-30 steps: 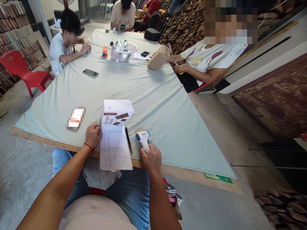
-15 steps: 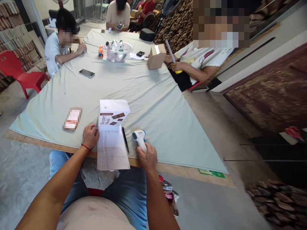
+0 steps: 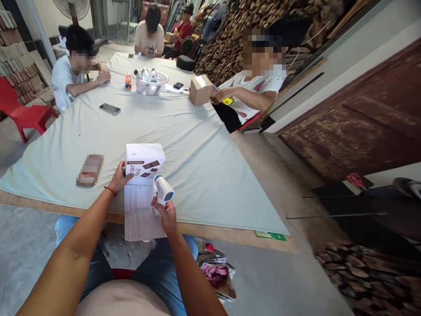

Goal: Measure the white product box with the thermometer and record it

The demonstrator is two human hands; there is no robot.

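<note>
Here, the left hand (image 3: 117, 179) holds the white box (image 3: 144, 152) by its left side, thumb over the printed front. The box stands on the cloth-covered bench (image 3: 197, 171), at the far end of a printed sheet (image 3: 140, 221) that overhangs the near edge. The right hand (image 3: 167, 215) grips a white handheld thermometer (image 3: 163, 189) above the sheet, close to the box's lower right corner; whether they touch, I cannot tell.
</note>
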